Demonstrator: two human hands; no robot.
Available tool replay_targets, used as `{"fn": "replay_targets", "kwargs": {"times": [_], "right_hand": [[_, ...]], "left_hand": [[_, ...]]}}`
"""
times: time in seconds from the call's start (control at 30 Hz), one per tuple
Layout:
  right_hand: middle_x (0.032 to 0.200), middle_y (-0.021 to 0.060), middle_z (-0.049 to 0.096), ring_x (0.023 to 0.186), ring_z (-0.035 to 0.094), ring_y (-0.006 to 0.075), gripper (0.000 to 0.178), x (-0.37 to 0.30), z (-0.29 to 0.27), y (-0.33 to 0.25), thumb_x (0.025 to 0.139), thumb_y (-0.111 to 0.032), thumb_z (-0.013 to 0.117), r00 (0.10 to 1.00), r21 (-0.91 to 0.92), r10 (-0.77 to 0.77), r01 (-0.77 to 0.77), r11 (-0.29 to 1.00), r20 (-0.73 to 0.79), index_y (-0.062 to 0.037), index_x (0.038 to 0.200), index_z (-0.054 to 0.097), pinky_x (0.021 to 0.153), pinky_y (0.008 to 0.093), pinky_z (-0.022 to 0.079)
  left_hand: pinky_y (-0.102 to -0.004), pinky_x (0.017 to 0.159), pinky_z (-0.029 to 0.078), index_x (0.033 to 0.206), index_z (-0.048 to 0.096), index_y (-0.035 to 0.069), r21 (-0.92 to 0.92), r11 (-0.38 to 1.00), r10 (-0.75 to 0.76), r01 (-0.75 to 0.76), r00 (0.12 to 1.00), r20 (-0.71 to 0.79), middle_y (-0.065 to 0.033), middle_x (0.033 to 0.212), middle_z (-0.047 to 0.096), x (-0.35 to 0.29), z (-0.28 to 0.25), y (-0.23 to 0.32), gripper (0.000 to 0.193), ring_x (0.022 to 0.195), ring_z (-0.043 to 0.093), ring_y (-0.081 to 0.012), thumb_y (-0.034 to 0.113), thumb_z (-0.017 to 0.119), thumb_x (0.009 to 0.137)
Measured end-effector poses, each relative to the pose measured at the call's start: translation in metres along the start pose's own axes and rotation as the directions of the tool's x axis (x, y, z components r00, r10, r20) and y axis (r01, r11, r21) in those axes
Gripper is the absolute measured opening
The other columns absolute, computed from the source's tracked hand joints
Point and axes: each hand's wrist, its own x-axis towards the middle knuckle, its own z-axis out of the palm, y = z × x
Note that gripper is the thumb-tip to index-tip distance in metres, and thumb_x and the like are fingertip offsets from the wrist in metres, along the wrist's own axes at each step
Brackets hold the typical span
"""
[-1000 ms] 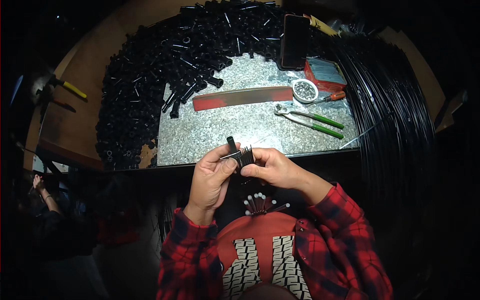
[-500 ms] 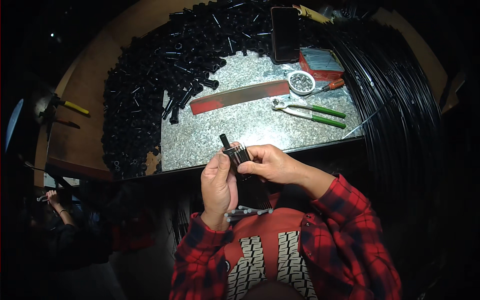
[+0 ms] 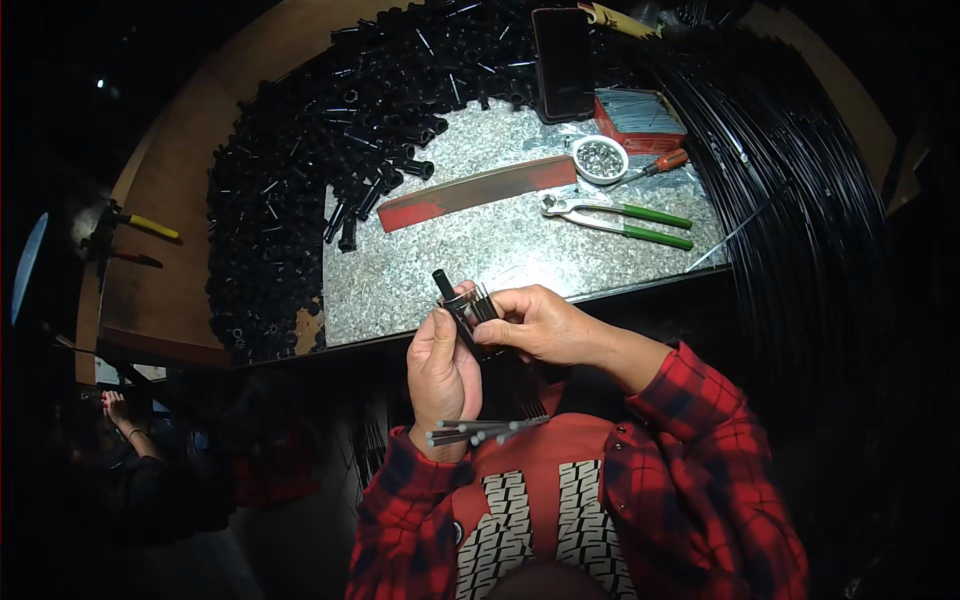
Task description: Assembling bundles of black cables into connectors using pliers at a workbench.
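My left hand [image 3: 440, 375] is closed around a black tubular plastic part that looks like an umbrella runner [image 3: 443, 284], its narrow end tilted up past my thumb. Thin black ribs [image 3: 484, 303] stand around its wide end. My right hand [image 3: 545, 325] pinches these ribs between thumb and fingers, close against my left fingers. Below, several rods with grey tips [image 3: 485, 432] cross in front of my left wrist and seem to belong to the same bundle. The joint between ribs and runner is partly hidden by my fingers.
Beyond my hands lie a red-and-brown bar [image 3: 480, 193], green-handled pincers [image 3: 620, 220], a white cup [image 3: 600, 160] of small metal bits, a screwdriver [image 3: 668, 162], a red box of wires [image 3: 640, 125] and a phone [image 3: 563, 65]. Black runners [image 3: 290, 190] heap left; long ribs [image 3: 800, 180] right.
The grey-tipped rods have swung left across my left wrist. Both hands keep their grip, with only a slight shift of the runner.
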Motion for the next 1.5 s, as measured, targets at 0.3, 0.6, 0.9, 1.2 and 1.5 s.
{"fn": "replay_targets", "kwargs": {"times": [0.3,0.6,0.9,1.2,1.5], "right_hand": [[0.064,-0.0030,0.054,0.048,0.047,0.0041,0.030,0.005,-0.003,0.002,0.090,-0.029,0.064,0.998,-0.014,0.022,-0.022,1.000,0.053,-0.0055,0.074,0.056,0.043,0.0206,0.037],[0.066,-0.0021,0.056,0.048,0.046,0.0046,0.032,0.008,-0.008,0.008,0.091,-0.033,0.062,0.997,0.014,0.018,-0.019,1.000,0.079,-0.0061,0.075,0.056,0.044,0.0203,0.037],[0.069,-0.0028,0.055,0.051,0.047,0.0044,0.031,0.013,-0.008,0.005,0.092,-0.034,0.061,0.987,0.033,0.032,-0.038,0.999,0.155,-0.0063,0.078,0.058,0.045,0.0194,0.037],[0.075,-0.0050,0.053,0.060,0.048,0.0039,0.028,0.018,-0.010,0.008,0.093,-0.034,0.059,0.983,0.051,0.086,-0.095,0.994,0.160,-0.0063,0.093,0.062,0.051,0.0201,0.043],[0.069,-0.0049,0.049,0.063,0.043,0.0053,0.029,-0.001,0.009,-0.015,0.098,-0.028,0.050,0.997,-0.303,0.079,-0.080,0.950,-0.015,-0.0017,0.087,0.059,0.056,0.0242,0.040]], "left_hand": [[-0.0340,0.103,0.037,0.118,0.054,-0.007,-0.005,1.000,-0.018,0.019,0.999,0.027,-0.0158,0.120,0.056,0.001,-0.003,0.000,0.036,0.115,0.052,-0.0203,0.023,0.044,0.100],[-0.0323,0.101,0.037,0.118,0.055,-0.007,0.027,0.999,0.017,-0.017,1.000,-0.022,-0.0147,0.117,0.059,-0.001,0.004,-0.001,0.038,0.112,0.053,-0.0185,0.025,0.043,0.101],[-0.0303,0.096,0.041,0.121,0.054,-0.006,0.022,0.997,0.077,-0.076,0.996,-0.052,-0.0119,0.113,0.060,-0.008,0.013,-0.007,0.039,0.104,0.055,-0.0156,0.025,0.040,0.102],[-0.0284,0.094,0.043,0.126,0.050,-0.005,0.047,0.991,0.130,-0.127,0.989,-0.064,-0.0104,0.117,0.059,-0.005,0.014,-0.012,0.038,0.106,0.056,-0.0140,0.021,0.038,0.102],[-0.0334,0.098,0.042,0.118,0.050,-0.003,0.090,0.993,0.075,-0.078,0.996,0.037,-0.0169,0.115,0.061,-0.004,0.008,0.001,0.034,0.107,0.057,-0.0200,0.025,0.038,0.102]]}}
